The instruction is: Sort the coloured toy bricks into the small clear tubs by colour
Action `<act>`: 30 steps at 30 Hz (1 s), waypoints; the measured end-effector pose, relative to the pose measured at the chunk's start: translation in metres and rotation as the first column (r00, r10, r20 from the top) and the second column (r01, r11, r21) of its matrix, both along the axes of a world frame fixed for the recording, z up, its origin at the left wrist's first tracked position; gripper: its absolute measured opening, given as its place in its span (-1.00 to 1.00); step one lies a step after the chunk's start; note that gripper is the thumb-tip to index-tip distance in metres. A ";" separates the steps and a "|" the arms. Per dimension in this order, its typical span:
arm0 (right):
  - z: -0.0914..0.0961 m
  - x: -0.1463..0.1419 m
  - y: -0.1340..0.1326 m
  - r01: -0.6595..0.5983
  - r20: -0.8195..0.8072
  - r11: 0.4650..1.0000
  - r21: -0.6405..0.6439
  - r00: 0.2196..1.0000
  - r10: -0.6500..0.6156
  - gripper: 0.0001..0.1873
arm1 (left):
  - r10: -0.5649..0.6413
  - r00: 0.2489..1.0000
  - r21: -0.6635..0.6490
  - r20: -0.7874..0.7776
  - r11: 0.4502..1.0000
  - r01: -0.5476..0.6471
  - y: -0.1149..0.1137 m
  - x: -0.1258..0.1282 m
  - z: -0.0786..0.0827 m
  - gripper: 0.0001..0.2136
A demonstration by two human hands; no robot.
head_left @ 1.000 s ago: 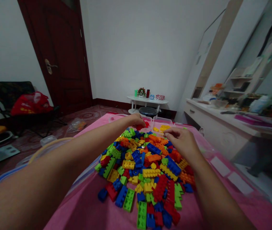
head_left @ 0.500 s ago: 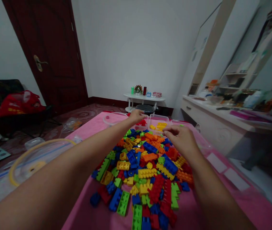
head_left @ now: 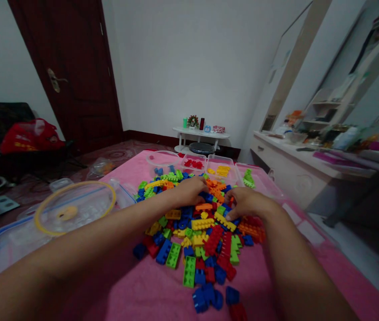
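A heap of toy building bricks in red, blue, yellow, green and orange lies in front of me. My left hand reaches into the far middle of the heap, its fingers closed on a long blue brick that it partly covers. At the heap's right side, my right hand has thumb and fingers curled round another blue brick, beside a yellow brick. Behind the heap stand clear plastic boxes: one with red bricks, one with yellow bricks, one with green bricks.
A round clear container stands at the back left, near some blue bricks. On the left lies a clear bin with a yellow-rimmed lid. The pink cloth covers the work surface. A white dresser stands at right.
Both hands have come down and back from the boxes into the heap. Green bricks now show in the right-hand box, and the view has shifted slightly.
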State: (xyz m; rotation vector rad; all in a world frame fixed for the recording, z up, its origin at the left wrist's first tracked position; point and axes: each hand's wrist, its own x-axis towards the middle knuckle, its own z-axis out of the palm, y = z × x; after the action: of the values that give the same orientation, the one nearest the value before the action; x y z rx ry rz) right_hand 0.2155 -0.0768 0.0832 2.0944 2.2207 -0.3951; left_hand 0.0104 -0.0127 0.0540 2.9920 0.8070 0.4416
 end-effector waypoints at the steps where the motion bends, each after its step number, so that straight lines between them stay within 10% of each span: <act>1: -0.001 -0.002 0.000 -0.016 0.006 1.000 -0.006 1.000 0.016 -0.53 | 0.062 0.995 -0.013 0.072 0.998 -0.062 -0.001 -0.001 -0.002 -0.77; 5: -0.001 -0.001 0.000 -0.032 -0.037 0.999 0.036 0.999 0.033 -0.66 | 0.333 0.839 -0.399 0.431 0.904 -0.154 -0.008 -0.005 -0.006 -0.80; 10: 0.002 0.002 -0.001 -0.012 -0.098 0.991 0.137 0.995 0.025 -0.83 | 0.676 0.538 -0.864 0.504 0.387 0.322 -0.016 -0.009 -0.006 -0.83; 13: 0.004 0.000 0.002 0.004 -0.141 0.969 0.249 0.989 0.032 -0.84 | 0.745 0.489 -0.878 0.454 0.280 0.389 -0.015 -0.014 -0.004 -0.86; 16: 0.004 -0.004 0.008 0.056 -0.177 0.919 0.391 0.984 0.015 -0.81 | 0.693 0.568 -0.895 0.444 0.368 0.251 -0.011 -0.023 0.002 -0.80; 22: -0.005 -0.028 0.012 0.092 -0.236 0.870 0.484 0.971 0.029 -0.65 | 0.283 0.950 -0.584 0.134 0.797 -0.154 -0.016 -0.051 0.026 -0.74; 30: -0.015 -0.048 0.010 0.040 -0.275 0.887 0.460 0.956 0.099 -0.67 | 0.262 0.960 -0.362 -0.099 0.889 -0.280 -0.038 -0.052 0.031 -0.58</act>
State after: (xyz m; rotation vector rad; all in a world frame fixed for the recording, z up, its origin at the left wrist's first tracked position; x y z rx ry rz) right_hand 0.1678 -0.0667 0.0687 2.3457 2.7446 -0.1931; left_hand -0.0420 -0.0507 0.0855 2.5550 1.1723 0.1898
